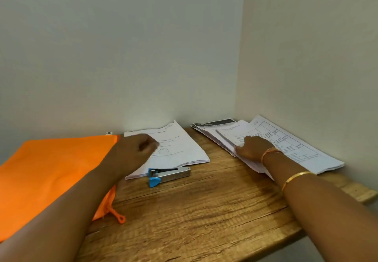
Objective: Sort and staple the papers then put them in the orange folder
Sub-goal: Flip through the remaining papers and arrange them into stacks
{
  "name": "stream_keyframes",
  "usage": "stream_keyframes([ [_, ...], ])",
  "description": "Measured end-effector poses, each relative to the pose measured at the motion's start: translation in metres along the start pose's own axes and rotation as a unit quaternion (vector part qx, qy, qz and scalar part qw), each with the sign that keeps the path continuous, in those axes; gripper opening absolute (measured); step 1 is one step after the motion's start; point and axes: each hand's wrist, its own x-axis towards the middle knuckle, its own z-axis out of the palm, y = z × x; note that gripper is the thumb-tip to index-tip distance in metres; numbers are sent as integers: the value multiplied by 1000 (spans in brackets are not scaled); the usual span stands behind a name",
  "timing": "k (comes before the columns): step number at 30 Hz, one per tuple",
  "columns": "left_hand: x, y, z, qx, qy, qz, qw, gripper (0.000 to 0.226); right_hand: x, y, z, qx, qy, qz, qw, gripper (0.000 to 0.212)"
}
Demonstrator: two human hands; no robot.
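A: While the left hand (135, 149) hangs blurred over the left stack (180, 145), where's the right one?

B: Right hand (253, 148) is on the right pile (302, 151), in the table's far right corner. Its fingers (239, 149) are bent over the pile's left edge, grasping the upper sheets.

A: Left fingers?

B: Curled in. Too blurred, so I cannot tell if they pinch a sheet or nothing.

A: Papers?

B: Two lots, apart, bare table (204, 210) between them. The left stack is squared and sits against the back wall. The right pile is fanned out, with a printed grid on top and a dark-header sheet (214, 123) sticking out at the back.

A: Folder?

B: The orange folder (51, 169) lies flat on the table's left side, its far right corner just beside the left stack. The left forearm crosses over it. An orange zip pull (120, 217) lies on the wood at its near right corner.

A: Stapler?

B: The stapler (169, 174) has a silver body and a blue end. It lies flat at the near edge of the left stack, touching it, blue end toward the folder.

A: Wrist stuff?

B: The right arm wears a gold bangle (294, 178) and an orange thread (270, 152).
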Motion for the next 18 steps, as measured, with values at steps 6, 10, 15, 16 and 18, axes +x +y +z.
stream_keyframes([
  [6,-2,20,-4,42,-280,-18,959,50,1,-8,-7,-22,24,-19,999,37],
  [10,0,17,-8,90,-316,-6,944,45,-1,-10,-6,-27,23,-19,999,37],
  [15,0,8,-12,27,-241,3,970,20,-5,-17,-2,-59,34,-21,997,35],
  [16,1,7,-14,15,-199,0,980,18,-6,-18,0,-66,37,-21,997,34],
  [18,1,4,-22,3,-101,-16,995,18,-6,-20,2,-76,42,-20,996,33],
])
